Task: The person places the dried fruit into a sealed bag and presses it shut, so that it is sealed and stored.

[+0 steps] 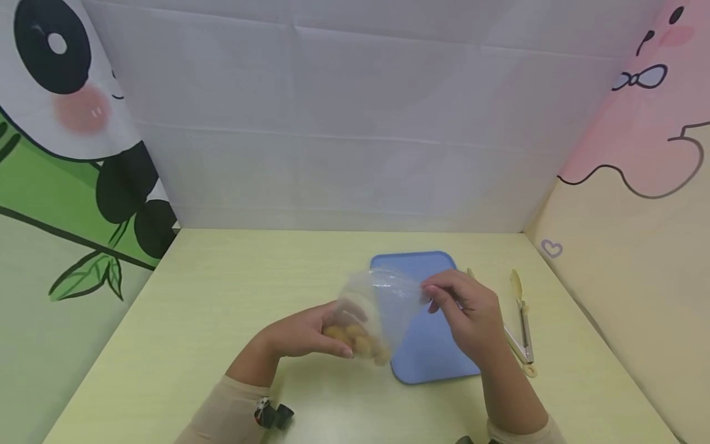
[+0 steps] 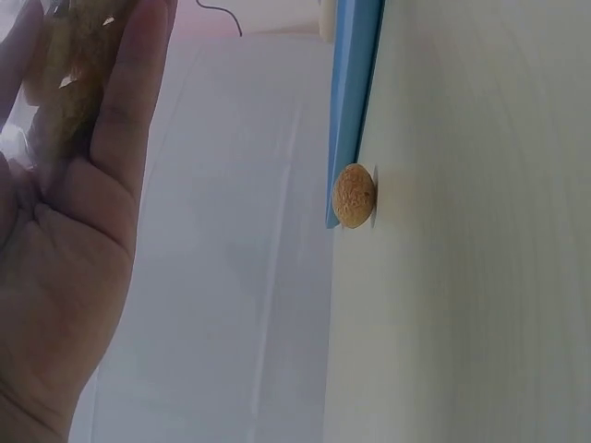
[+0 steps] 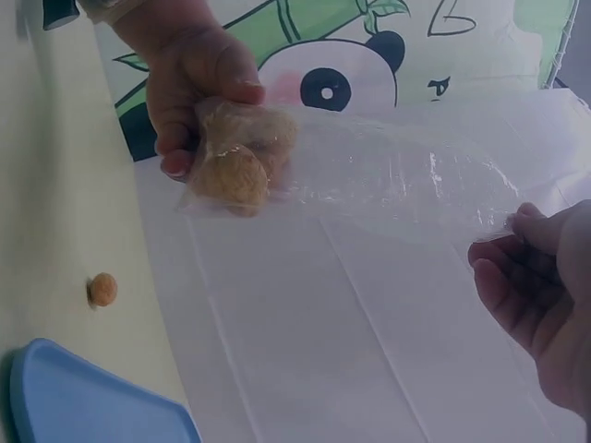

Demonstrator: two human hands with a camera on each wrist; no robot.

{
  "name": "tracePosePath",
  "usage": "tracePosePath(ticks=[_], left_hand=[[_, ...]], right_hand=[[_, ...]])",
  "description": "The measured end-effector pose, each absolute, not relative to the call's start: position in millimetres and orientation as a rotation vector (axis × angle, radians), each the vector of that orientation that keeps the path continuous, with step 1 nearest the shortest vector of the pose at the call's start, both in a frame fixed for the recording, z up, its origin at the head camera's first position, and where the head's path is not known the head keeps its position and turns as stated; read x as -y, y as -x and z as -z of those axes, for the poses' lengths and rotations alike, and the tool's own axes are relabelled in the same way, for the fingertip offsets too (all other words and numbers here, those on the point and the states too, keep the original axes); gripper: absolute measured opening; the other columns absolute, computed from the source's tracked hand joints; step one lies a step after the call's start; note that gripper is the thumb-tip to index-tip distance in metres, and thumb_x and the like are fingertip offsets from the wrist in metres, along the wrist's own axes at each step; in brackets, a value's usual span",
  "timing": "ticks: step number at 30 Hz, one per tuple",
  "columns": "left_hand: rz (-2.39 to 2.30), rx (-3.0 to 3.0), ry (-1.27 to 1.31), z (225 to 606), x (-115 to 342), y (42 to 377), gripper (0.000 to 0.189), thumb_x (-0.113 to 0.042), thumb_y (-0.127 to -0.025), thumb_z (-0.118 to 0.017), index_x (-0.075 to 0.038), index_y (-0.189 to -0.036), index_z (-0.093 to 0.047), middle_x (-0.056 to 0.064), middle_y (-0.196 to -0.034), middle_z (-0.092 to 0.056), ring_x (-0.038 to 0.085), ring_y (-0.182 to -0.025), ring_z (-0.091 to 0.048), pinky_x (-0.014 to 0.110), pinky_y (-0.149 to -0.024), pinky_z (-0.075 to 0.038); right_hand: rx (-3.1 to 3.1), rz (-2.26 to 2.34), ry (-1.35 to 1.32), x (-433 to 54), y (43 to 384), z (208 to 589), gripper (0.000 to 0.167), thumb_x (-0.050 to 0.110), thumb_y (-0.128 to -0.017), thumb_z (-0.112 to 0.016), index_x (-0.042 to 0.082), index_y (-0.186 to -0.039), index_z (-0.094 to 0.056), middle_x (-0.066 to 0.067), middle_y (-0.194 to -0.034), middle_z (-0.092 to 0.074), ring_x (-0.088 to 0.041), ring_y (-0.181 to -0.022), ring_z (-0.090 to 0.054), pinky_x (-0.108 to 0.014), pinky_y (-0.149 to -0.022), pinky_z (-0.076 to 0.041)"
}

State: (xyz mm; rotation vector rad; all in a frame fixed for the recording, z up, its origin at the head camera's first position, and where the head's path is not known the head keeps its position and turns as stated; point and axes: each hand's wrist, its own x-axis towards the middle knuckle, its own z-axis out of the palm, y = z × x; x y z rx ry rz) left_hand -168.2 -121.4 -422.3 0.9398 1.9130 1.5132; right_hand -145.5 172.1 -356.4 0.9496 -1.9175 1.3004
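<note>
Several wrinkled, walnut-like brown nuts bunch at the bottom of a clear plastic bag. My left hand grips the filled end, thumb in front and fingers behind it. At the other end, the thumb and fingers of my right hand pinch the bag's edge and draw the film out, as the right wrist view shows. The bag is held up above the table and overlaps the blue tray in the head view. One loose nut lies on the table near the tray.
Metal tongs with yellowish tips lie spread on the table, right of the tray and partly behind my right hand. A white sheet closes off the back. Painted panels stand along both sides.
</note>
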Motion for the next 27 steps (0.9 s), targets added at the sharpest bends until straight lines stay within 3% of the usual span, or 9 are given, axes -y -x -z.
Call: tracePosePath(ticks=[8,15,19,23,27], left_hand=[[-1.498,-1.903,-0.95,425.6,122.4,169.4,0.044,-0.017,-0.091,-0.07,-0.016,-0.129,-0.048,0.01,-0.118,-0.06,0.022,-0.102,-0.063,0.036,-0.088,-0.053],[-1.619,-1.695,-0.996,427.1,125.6,174.8,0.06,-0.014,-0.092,-0.069,-0.011,-0.14,-0.035,0.014,-0.138,-0.052,0.027,-0.125,-0.054,0.035,-0.099,-0.047],[-1.76,-1.724,-1.065,415.6,127.2,171.2,0.061,-0.009,-0.093,-0.066,-0.009,-0.142,-0.029,0.019,-0.14,-0.049,0.033,-0.127,-0.053,0.038,-0.101,-0.046],[-1.783,-1.932,-1.296,401.7,122.1,163.1,0.051,0.0,-0.093,-0.062,-0.005,-0.139,-0.04,0.021,-0.131,-0.055,0.037,-0.117,-0.058,0.043,-0.095,-0.05],[-1.597,-2.216,-1.44,392.4,118.0,158.3,0.031,-0.009,-0.096,-0.062,-0.015,-0.126,-0.06,0.007,-0.127,-0.06,0.023,-0.111,-0.061,0.038,-0.089,-0.052]], right_hand=[[1.871,-1.349,-0.936,-175.5,149.6,357.6,0.03,-0.028,-0.073,-0.064,-0.003,-0.088,-0.068,-0.012,-0.075,-0.064,-0.013,-0.058,-0.061,-0.021,-0.055,-0.05],[1.746,-1.299,-1.188,-172.8,145.2,355.1,0.008,-0.011,-0.088,-0.063,-0.007,-0.094,-0.067,-0.014,-0.086,-0.065,-0.015,-0.063,-0.065,-0.022,-0.063,-0.052],[1.745,-1.222,-1.27,-171.3,143.0,352.7,0.009,0.0,-0.094,-0.061,-0.006,-0.097,-0.068,-0.013,-0.089,-0.066,-0.013,-0.064,-0.063,-0.019,-0.062,-0.051],[1.817,-1.131,-1.253,-170.7,143.6,352.9,0.009,0.004,-0.095,-0.063,-0.001,-0.096,-0.07,-0.009,-0.089,-0.067,-0.008,-0.063,-0.059,-0.015,-0.062,-0.047],[1.865,-1.112,-1.222,-170.8,144.9,355.1,0.009,0.007,-0.095,-0.064,0.003,-0.098,-0.071,-0.006,-0.089,-0.068,-0.006,-0.063,-0.059,-0.014,-0.062,-0.047]])
